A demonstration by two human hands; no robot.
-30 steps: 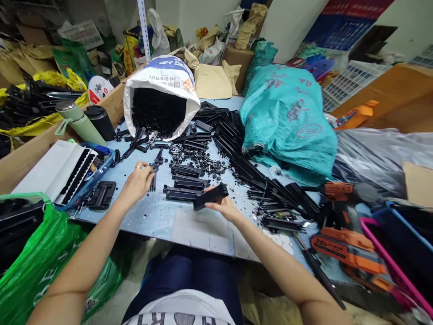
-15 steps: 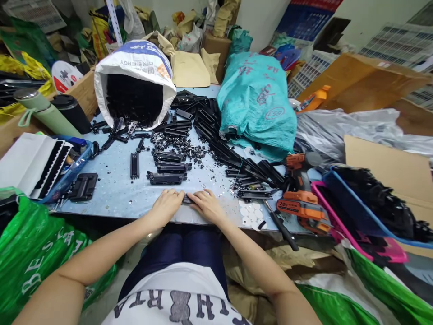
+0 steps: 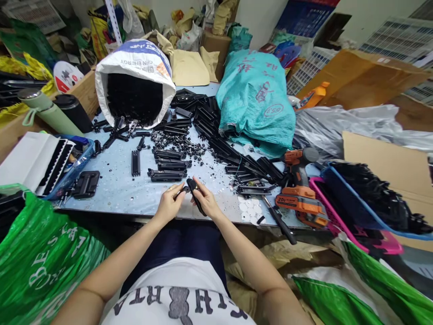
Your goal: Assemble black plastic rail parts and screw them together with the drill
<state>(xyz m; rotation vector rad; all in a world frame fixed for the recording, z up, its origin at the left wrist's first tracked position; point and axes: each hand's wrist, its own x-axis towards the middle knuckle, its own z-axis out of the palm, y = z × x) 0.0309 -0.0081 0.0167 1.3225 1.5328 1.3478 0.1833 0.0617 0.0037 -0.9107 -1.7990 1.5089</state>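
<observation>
Near the table's front edge, my left hand [image 3: 169, 203] pinches a small black part [image 3: 183, 189]. Just to its right, my right hand [image 3: 205, 201] is closed on a long black bracket [image 3: 197, 198], tilted with its upper end close to the small part. Behind my hands lie several stacked black brackets [image 3: 167, 175], and farther back a scatter of small screws and metal bits [image 3: 184, 144]. White round discs [image 3: 249, 210] lie right of my right hand, beside a black-handled tool [image 3: 282, 225].
An orange cordless drill [image 3: 299, 203] lies at the right by a blue basket [image 3: 358, 198] of black parts. A white sack [image 3: 135, 58] and a teal sack [image 3: 257, 99] stand at the back. A black square part [image 3: 86, 184] and bottles [image 3: 50, 108] are at the left.
My hands have risen from the table edge and turned. The long black bracket now shows in my right hand and the small black part in my left.
</observation>
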